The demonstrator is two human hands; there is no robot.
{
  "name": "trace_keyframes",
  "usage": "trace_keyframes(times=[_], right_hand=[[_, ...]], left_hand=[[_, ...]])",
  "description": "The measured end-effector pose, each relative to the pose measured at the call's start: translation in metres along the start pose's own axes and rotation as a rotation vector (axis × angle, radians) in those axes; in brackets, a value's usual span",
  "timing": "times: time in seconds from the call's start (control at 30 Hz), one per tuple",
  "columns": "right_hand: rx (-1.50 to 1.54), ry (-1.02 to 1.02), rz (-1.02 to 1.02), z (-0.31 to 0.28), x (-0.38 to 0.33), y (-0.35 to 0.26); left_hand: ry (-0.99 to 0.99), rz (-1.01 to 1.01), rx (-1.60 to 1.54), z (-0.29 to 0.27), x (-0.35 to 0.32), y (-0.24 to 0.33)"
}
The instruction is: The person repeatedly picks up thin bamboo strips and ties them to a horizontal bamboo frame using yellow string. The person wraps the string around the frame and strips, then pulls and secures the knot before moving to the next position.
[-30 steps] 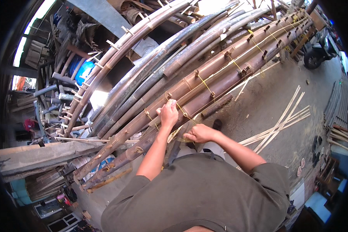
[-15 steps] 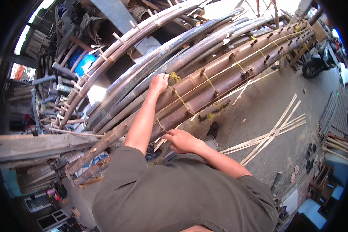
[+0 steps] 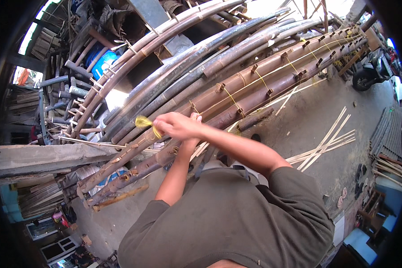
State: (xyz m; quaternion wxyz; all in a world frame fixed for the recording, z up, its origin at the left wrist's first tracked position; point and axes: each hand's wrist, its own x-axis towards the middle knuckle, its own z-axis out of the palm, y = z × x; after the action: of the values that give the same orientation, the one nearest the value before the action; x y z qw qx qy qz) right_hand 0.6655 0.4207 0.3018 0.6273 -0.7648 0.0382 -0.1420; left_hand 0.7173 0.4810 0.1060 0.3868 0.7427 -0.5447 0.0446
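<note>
Two long brown bamboo poles lie side by side, the farther pole [image 3: 237, 81] and the nearer pole [image 3: 295, 80], with short pegs [image 3: 254, 68] standing up from them. Yellow twine [image 3: 230, 95] spans between pegs in several places. My right hand [image 3: 176, 125] is crossed over my left wrist to the left, closed on a small bundle of yellow twine [image 3: 143, 121] whose loop hangs below the fingers. Under it, my left hand [image 3: 195, 117] is at the farther pole beside a peg; its fingertips look closed, but what they grip is hidden by my right forearm.
Beyond the poles lie stacked grey bamboo poles [image 3: 201, 53] and a curved bamboo piece with pegs [image 3: 140, 53]. Split bamboo strips [image 3: 328, 140] cross on the floor at right. A concrete beam [image 3: 53, 160] stands at left, a motorcycle wheel [image 3: 364, 79] at far right.
My right hand has swung left across my left arm and now holds the twine bundle, which was by my left hand before. My left hand has come nearer to me.
</note>
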Motion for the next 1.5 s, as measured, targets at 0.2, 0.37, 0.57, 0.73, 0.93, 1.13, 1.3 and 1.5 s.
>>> trace_keyframes(times=[0.2, 0.37, 0.57, 0.73, 0.93, 1.13, 1.3, 1.5], right_hand=[[-0.258, 0.099, 0.306, -0.073, 0.021, 0.070], [0.382, -0.055, 0.211, -0.071, -0.037, 0.012], [-0.270, 0.144, -0.026, 0.014, -0.155, 0.128], [-0.289, -0.023, 0.341, 0.000, -0.151, 0.091], [0.885, 0.190, 0.308, -0.043, -0.237, 0.061], [0.316, 0.858, 0.741, -0.065, -0.373, 0.150], [-0.109, 0.668, 0.989, -0.071, -0.454, 0.186], [-0.118, 0.715, 0.917, -0.164, -0.542, 0.181]], left_hand=[[-0.384, -0.507, -0.231, -0.054, 0.047, 0.055], [-0.229, -0.404, -0.244, -0.044, 0.032, 0.044], [-0.164, -0.282, -0.228, -0.033, 0.042, 0.040], [-0.020, -0.363, -0.463, -0.077, 0.164, 0.064], [-0.375, -0.249, 0.324, 0.021, 0.155, -0.102], [-0.893, -0.178, 0.513, 0.033, 0.234, -0.026], [-0.367, 0.181, -0.665, 0.016, 0.258, 0.307], [0.261, 0.916, -2.006, 0.025, 0.155, 0.600]])
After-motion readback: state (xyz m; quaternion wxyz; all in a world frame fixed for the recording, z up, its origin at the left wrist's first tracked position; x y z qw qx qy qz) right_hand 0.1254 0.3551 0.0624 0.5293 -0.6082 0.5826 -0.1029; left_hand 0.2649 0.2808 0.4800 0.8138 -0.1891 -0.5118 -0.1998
